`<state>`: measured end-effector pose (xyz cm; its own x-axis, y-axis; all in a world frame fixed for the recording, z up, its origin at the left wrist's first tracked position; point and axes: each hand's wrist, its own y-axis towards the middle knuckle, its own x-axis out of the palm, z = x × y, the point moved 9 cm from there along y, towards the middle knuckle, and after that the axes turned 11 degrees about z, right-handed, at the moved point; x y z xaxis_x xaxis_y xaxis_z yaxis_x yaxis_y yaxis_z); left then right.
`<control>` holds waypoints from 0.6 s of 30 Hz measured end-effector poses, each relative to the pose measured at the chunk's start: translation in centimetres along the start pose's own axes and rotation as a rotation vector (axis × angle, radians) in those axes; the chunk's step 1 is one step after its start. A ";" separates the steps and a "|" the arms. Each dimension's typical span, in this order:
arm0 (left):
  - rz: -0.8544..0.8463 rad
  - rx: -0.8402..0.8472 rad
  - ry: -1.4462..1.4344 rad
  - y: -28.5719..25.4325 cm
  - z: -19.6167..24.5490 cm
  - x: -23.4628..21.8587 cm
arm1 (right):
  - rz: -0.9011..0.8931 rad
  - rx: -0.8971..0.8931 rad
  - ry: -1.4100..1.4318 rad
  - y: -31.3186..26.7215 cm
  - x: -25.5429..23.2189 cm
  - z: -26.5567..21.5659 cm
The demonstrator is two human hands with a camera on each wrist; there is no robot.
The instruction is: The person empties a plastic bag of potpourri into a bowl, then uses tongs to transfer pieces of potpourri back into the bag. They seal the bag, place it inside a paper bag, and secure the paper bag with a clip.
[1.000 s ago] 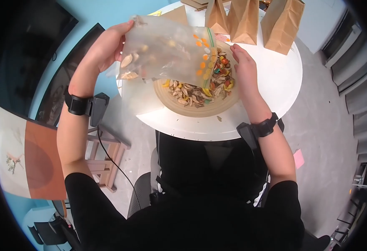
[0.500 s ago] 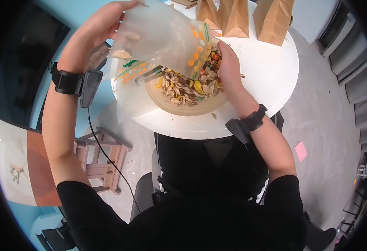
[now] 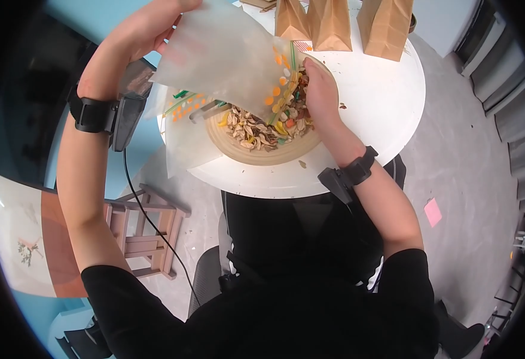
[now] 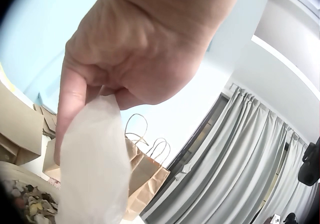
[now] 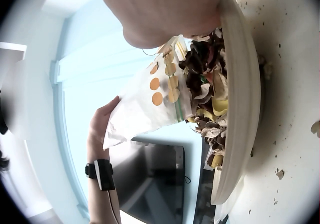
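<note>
My left hand (image 3: 149, 30) is raised at the far left of the table and pinches a bottom corner of a frosted zip bag (image 3: 220, 57) with orange dots. The bag slants down to the right, its green-edged mouth over a wide beige bowl (image 3: 256, 158). Dried petals and peels (image 3: 256, 128), brown, cream, yellow and red, fill much of this bowl. My right hand (image 3: 323, 96) is at the bowl's right side, close against the bag's mouth. Its fingers are hidden in the right wrist view, so I cannot tell whether they grip the bag.
Left of the bowl lies another clear zip bag (image 3: 182, 110) with orange dots, beside a grey metal strip (image 3: 207, 110). Several brown paper bags (image 3: 385, 27) stand along the table's back. Scattered crumbs dot the white round table (image 3: 382, 107).
My left hand has risen, tilting the bag more steeply. The pale pieces seen in its lower corner no longer show there. My right hand has come in close to the bag's mouth.
</note>
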<state>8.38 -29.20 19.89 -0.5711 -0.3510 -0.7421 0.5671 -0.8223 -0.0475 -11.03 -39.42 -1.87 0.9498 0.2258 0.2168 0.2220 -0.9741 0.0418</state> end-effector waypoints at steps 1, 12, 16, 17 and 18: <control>0.011 0.020 -0.035 -0.5 0.6 -0.3 | -0.003 -0.005 -0.003 0.1 0.1 0.0; 0.096 0.036 -0.101 -2.6 -0.2 -2.5 | -0.015 -0.053 -0.038 -0.3 0.4 -0.2; 0.098 0.066 -0.190 -3.2 -0.3 -3.2 | -0.044 -0.219 -0.144 -0.8 1.0 -1.4; 0.099 0.067 -0.196 -3.3 -0.3 -3.2 | -0.017 -0.290 -0.170 -0.8 1.0 -1.6; 0.102 0.067 -0.200 -3.4 -0.4 -3.3 | 0.009 -0.360 -0.196 -0.9 1.1 -1.4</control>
<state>8.56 -25.03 22.30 -0.6233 -0.5099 -0.5929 0.5909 -0.8037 0.0700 -10.49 -38.30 -0.27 0.9831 0.1807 0.0305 0.1551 -0.9090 0.3868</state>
